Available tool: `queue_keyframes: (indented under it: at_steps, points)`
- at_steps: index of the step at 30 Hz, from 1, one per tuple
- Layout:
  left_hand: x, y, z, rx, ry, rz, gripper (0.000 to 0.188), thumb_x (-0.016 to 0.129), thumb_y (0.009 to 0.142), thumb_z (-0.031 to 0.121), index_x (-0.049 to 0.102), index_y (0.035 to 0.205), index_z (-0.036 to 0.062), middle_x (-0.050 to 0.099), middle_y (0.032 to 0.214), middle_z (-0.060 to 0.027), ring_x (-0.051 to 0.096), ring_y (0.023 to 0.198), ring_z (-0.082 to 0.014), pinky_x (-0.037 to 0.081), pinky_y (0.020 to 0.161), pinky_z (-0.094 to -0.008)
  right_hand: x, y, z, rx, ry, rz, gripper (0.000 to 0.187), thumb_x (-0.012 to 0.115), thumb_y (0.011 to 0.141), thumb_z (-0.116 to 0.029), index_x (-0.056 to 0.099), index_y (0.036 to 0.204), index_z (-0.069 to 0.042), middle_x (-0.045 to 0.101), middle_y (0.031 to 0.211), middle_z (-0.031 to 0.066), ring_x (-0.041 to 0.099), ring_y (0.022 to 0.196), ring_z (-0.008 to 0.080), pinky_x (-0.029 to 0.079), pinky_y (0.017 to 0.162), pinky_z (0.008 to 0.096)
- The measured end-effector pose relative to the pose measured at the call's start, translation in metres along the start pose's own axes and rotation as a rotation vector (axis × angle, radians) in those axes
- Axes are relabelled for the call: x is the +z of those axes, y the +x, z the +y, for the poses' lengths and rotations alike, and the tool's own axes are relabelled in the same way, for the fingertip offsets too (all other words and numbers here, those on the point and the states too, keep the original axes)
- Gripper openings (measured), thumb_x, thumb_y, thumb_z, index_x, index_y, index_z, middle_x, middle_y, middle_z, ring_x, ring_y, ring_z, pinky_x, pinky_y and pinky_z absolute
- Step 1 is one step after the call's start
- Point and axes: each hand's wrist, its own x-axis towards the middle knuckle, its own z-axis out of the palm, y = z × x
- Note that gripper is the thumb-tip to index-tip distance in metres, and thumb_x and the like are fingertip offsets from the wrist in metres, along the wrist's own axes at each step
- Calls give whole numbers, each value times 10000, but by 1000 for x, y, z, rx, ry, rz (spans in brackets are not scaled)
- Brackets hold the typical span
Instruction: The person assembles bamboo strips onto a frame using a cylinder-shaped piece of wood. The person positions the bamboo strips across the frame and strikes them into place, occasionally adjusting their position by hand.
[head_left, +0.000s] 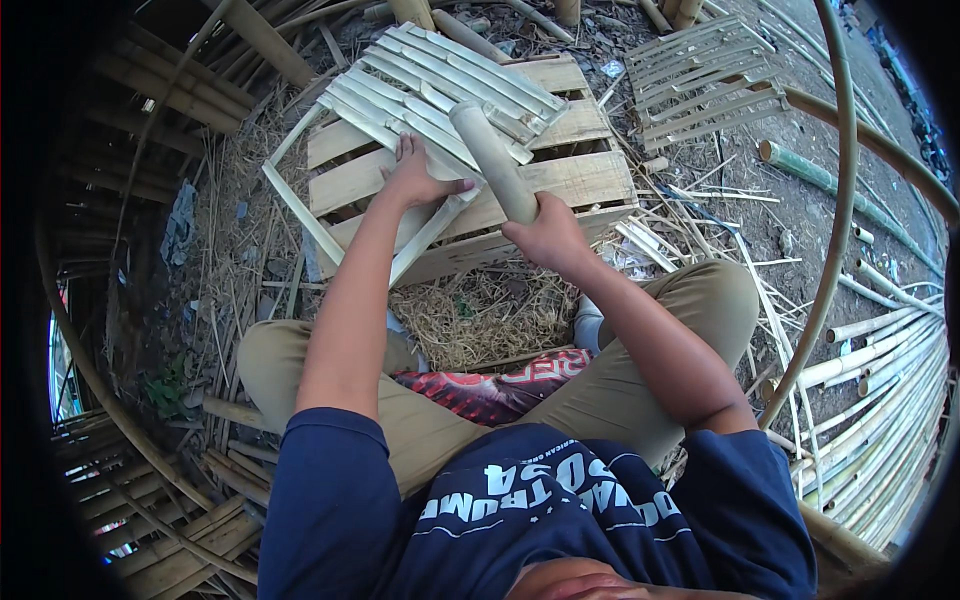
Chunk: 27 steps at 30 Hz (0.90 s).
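Bamboo everywhere here, and the right hand [548,236] has its grip clamped around the lower end of a thick bamboo cylinder [492,160], which slants up and to the left from the fist across the work. Its far end sits over a mat of split bamboo slats [440,85] lying on a wooden pallet [575,180]. The left hand [415,180] is spread flat, fingers apart, pressing down on the near edge of the slats just left of the cylinder; the thumb looks to be touching it, though that's hard to call from here. Both forearms reach forward from the body, the left nearly straight, the right bent at the elbow over the knee. The person sits cross-legged, a heap of dry shavings [485,315] between the legs and the pallet. Room is tight: another slat panel [705,80] lies beyond on the right, a curved bamboo pole [835,230] arcs down the right side, and stacked bamboo poles [890,400] fill the lower right.
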Motion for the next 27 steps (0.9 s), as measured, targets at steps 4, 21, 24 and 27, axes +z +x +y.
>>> queue_keyframes:
  at_steps: [4,21,24,27]
  points:
    - [8,-14,-44,143,-397,15,1536,799,603,797,-22,1625,-5,18,1723,-174,20,1596,-311,47,1241,-649,6,-16,2,-69,-223,-65,542,781,758,-262,611,1123,101,711,1024,300,698,1016,434,539,925,467]
    - [58,-100,-43,219,84,167,1030,677,927,481,122,1600,-65,126,1695,-238,60,1592,-338,26,1255,-615,-16,-36,11,-264,-630,78,488,794,773,-288,591,1030,73,703,929,311,699,900,479,554,817,534]
    - [63,-97,-44,237,119,192,958,642,952,464,167,1596,-63,150,1689,-241,79,1590,-339,45,1264,-594,-14,-44,8,-250,-567,108,484,798,772,-292,599,1029,67,706,936,310,700,902,477,553,818,536]
    - [63,-96,-43,237,97,195,942,646,951,443,176,1597,-56,161,1688,-238,91,1590,-331,66,1275,-556,-16,-45,16,-191,-673,-25,491,800,769,-291,597,1042,64,706,949,311,699,905,479,554,819,533]
